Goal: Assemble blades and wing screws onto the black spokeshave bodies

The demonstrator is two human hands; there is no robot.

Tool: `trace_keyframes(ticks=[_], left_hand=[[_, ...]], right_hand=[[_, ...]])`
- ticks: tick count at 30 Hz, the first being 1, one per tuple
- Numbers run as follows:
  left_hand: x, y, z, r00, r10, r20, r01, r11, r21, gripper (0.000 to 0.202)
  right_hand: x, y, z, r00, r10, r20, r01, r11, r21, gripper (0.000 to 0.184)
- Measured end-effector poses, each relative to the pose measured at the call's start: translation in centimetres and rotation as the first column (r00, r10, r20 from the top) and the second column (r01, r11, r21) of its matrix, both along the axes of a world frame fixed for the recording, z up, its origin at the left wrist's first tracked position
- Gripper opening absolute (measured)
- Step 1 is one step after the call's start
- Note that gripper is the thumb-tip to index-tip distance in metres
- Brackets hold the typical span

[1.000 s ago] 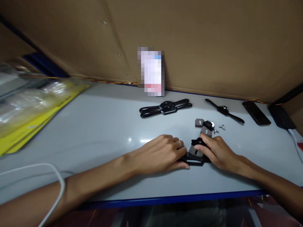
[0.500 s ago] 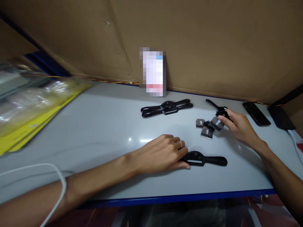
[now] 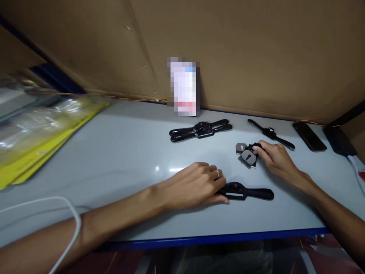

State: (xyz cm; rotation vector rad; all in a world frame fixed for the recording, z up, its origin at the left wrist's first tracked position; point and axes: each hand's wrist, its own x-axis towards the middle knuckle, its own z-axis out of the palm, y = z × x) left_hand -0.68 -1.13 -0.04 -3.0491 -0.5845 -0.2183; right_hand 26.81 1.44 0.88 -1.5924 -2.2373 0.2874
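A black spokeshave body (image 3: 235,191) lies flat near the front of the table, its slot visible. My left hand (image 3: 203,184), with a ring on one finger, is closed around its left handle. Farther right, my right hand (image 3: 278,160) reaches into a small pile of spokeshave parts, thumb and fingers pinching a small black metal plate (image 3: 256,146). A grey blade (image 3: 248,156) with a keyhole slot lies on top of the pile, and another blade (image 3: 241,147) sits at its left. Behind that hand rests another spokeshave (image 3: 270,133).
Two black spokeshaves (image 3: 201,131) lie side by side at the back, before a blurred upright screen (image 3: 184,89). A dark phone (image 3: 309,136) and a black object (image 3: 339,140) are at the right. Yellow-backed plastic packets (image 3: 54,133) lie left. A white cable (image 3: 75,224) crosses my left forearm.
My right hand has moved left and nearer, off the back right spokeshave. The blade from its fingers now lies on the pile. My left hand and its spokeshave have stayed still.
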Motion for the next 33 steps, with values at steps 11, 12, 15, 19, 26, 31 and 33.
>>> trace_keyframes(ticks=[11, 12, 15, 19, 26, 31, 33], left_hand=[[0.0, -0.1, -0.2, 0.998, -0.049, 0.043, 0.044, 0.992, 0.119, 0.051], [0.0, 0.0, -0.2, 0.997, -0.059, 0.055, 0.050, 0.987, 0.151, 0.052], [-0.4, 0.8, 0.1, 0.994, -0.061, 0.093, 0.036, 0.968, 0.250, 0.054], [-1.9, 3.3, 0.8, 0.987, 0.109, 0.118, -0.139, 0.948, 0.287, 0.056], [-4.6, 7.2, 0.8, 0.844, 0.536, 0.016, -0.530, 0.828, 0.181, 0.068], [-4.7, 7.7, 0.5, 0.818, 0.569, -0.084, -0.548, 0.816, 0.183, 0.060], [-4.6, 7.7, 0.5, 0.825, 0.556, -0.106, -0.534, 0.827, 0.175, 0.056]], right_hand=[[1.3, 0.8, 0.0, 0.996, 0.008, 0.088, -0.004, 0.999, -0.050, 0.029], [1.4, 1.0, 0.1, 0.996, -0.012, 0.091, 0.016, 0.999, -0.041, 0.029], [2.0, 1.4, 0.2, 0.991, -0.105, 0.087, 0.105, 0.995, 0.006, 0.026], [2.7, 2.0, 0.4, 0.984, -0.164, 0.070, 0.161, 0.986, 0.053, 0.027], [2.9, 2.4, 0.0, 0.974, -0.193, 0.120, 0.189, 0.981, 0.040, 0.027], [2.6, 2.3, -0.1, 0.974, -0.188, 0.127, 0.186, 0.982, 0.031, 0.026], [2.6, 2.2, -0.1, 0.976, -0.179, 0.125, 0.177, 0.984, 0.027, 0.026]])
